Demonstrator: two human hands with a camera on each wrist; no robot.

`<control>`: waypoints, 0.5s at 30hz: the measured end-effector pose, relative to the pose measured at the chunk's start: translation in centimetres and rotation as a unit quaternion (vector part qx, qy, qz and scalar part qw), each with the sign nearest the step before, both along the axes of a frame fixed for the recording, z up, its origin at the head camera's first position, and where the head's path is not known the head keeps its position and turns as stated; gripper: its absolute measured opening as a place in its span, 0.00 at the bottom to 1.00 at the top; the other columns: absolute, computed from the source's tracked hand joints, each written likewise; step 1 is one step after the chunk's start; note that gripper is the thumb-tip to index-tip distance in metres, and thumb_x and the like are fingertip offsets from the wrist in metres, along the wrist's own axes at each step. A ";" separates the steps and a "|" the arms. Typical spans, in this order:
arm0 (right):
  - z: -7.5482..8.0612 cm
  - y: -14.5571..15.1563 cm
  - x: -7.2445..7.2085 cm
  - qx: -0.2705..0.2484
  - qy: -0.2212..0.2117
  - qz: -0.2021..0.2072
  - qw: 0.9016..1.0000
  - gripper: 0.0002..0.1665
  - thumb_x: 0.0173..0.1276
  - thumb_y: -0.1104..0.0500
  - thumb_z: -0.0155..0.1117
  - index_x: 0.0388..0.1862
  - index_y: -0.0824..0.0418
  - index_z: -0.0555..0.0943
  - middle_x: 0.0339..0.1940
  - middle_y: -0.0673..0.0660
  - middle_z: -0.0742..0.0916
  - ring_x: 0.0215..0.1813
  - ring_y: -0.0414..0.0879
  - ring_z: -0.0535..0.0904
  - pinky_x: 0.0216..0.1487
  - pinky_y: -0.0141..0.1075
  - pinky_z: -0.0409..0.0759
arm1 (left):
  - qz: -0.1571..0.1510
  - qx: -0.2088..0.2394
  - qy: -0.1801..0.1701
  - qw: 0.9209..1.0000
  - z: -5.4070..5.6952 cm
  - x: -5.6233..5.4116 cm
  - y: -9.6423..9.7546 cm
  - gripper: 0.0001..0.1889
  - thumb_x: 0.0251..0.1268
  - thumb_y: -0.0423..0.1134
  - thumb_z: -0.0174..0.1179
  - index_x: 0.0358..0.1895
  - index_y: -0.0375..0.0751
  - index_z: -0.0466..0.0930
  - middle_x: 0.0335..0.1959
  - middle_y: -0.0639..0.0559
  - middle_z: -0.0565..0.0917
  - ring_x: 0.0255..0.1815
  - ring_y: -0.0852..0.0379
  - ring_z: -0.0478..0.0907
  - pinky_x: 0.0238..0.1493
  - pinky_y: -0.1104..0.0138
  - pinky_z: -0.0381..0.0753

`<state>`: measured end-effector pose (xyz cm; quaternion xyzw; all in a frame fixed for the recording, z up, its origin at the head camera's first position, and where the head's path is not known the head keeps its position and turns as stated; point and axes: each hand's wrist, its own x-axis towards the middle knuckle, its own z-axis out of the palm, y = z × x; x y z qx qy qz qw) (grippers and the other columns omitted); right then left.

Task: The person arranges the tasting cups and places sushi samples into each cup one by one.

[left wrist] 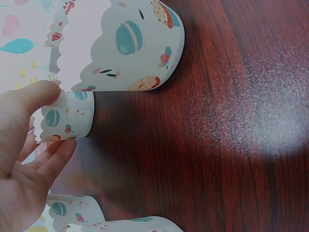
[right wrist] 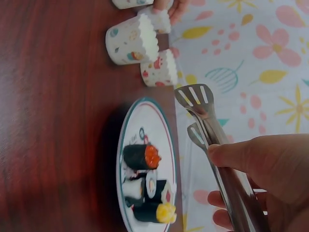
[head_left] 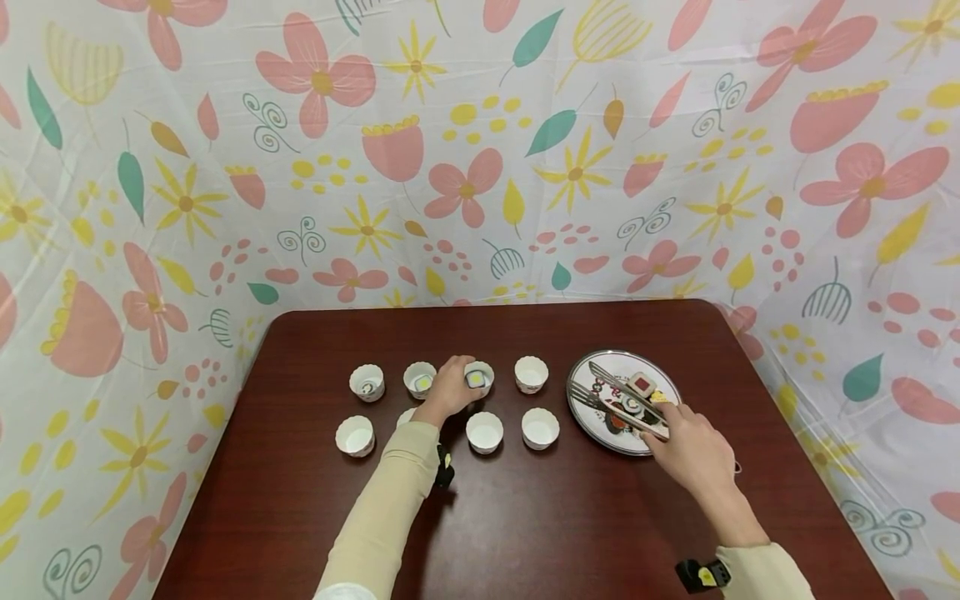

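My left hand [head_left: 448,388] pinches a white paper cup [left wrist: 70,116] in the back row between thumb and fingers. A sushi roll [head_left: 476,379] with a yellow-green centre sits in that cup. In my right hand [head_left: 696,448] I grip metal serving tongs [right wrist: 219,159], their slotted tips apart with nothing between them. Below the tongs is a round plate [head_left: 588,431] with a dark rim. Sushi pieces lie on it, among them an orange-topped roll [right wrist: 141,156], a yellow-topped roll [right wrist: 155,212] and a red-centred piece [head_left: 642,383].
Several more patterned paper cups stand in two rows on the dark wooden table [head_left: 555,517]. The back-row cup [head_left: 420,381] beside my left hand holds a similar roll, and the far-left cup [head_left: 367,383] holds another piece. Behind the table hangs a floral cloth [head_left: 465,167].
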<state>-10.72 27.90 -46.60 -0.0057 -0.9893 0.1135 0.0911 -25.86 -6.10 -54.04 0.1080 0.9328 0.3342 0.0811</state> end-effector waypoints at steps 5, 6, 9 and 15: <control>-0.6 0.9 1.0 -0.006 0.002 -0.011 1.000 0.28 0.51 0.52 0.69 0.49 0.64 0.76 0.39 0.66 0.81 0.38 0.64 0.76 0.29 0.55 0.72 | 0.002 -0.004 -0.003 1.000 0.0 0.0 0.0 0.33 0.52 0.42 0.67 0.63 0.41 0.67 0.61 0.45 0.70 0.58 0.47 0.70 0.54 0.55 0.72; -0.7 1.1 1.1 -0.006 0.003 -0.012 1.000 0.28 0.50 0.52 0.69 0.49 0.64 0.76 0.39 0.65 0.81 0.38 0.64 0.76 0.28 0.55 0.72 | 0.003 -0.005 -0.003 1.000 0.0 0.0 0.0 0.33 0.52 0.42 0.67 0.63 0.41 0.67 0.61 0.45 0.70 0.58 0.47 0.70 0.54 0.56 0.72; -0.9 1.5 1.6 -0.008 0.009 -0.014 1.000 0.27 0.49 0.52 0.70 0.46 0.65 0.77 0.36 0.65 0.81 0.36 0.64 0.76 0.27 0.54 0.72 | 0.003 -0.006 -0.003 1.000 0.0 0.0 0.0 0.33 0.52 0.42 0.67 0.63 0.41 0.67 0.60 0.45 0.70 0.58 0.47 0.70 0.53 0.56 0.72; -1.3 2.1 2.4 -0.012 0.005 -0.019 1.000 0.27 0.49 0.52 0.70 0.46 0.66 0.77 0.35 0.66 0.81 0.35 0.65 0.76 0.26 0.55 0.71 | 0.003 -0.003 0.001 1.000 0.0 0.0 0.0 0.33 0.51 0.40 0.67 0.62 0.40 0.67 0.60 0.45 0.71 0.57 0.47 0.71 0.53 0.56 0.72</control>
